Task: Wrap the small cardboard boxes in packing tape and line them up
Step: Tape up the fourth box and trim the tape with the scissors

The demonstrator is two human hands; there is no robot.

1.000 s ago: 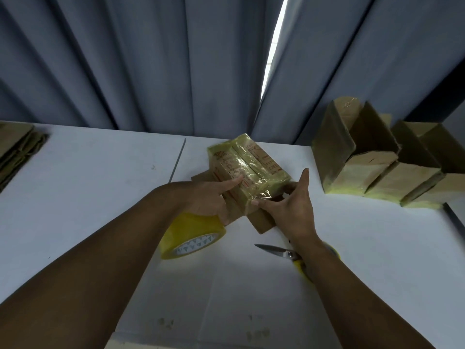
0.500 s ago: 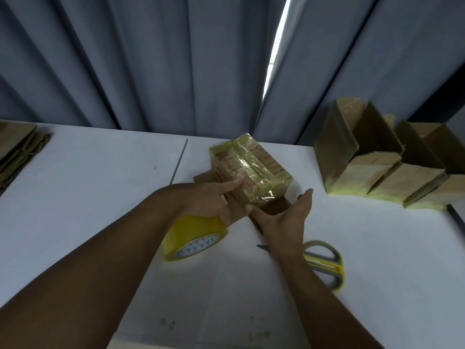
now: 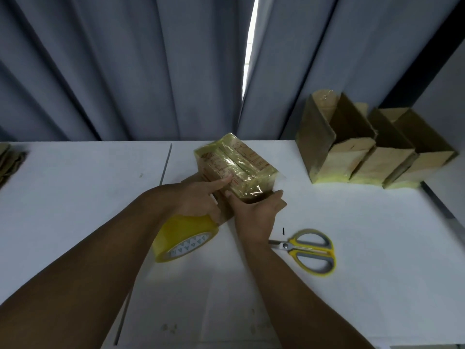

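A small cardboard box [image 3: 236, 163] wrapped in glossy yellowish tape stands tilted on the white table [image 3: 75, 192], resting on a brown cardboard piece [image 3: 224, 210]. My left hand [image 3: 201, 200] curls over the yellow tape roll [image 3: 185, 238] and its index finger presses on the box's near side. My right hand [image 3: 254, 210] holds the box's near end, thumb on the left and fingers round the right corner. Yellow-handled scissors [image 3: 310, 250] lie just right of my right wrist.
A row of open cardboard boxes [image 3: 352, 152] with yellow taped bottoms stands at the back right. Flattened cardboard [image 3: 8, 161] lies at the far left edge. A grey curtain [image 3: 125, 66] hangs behind the table. A seam [image 3: 164, 162] runs down the tabletop.
My right hand slid from the box's right side down to its near end, and my forearm moved left, uncovering the scissors. My left hand and the tape roll barely moved.
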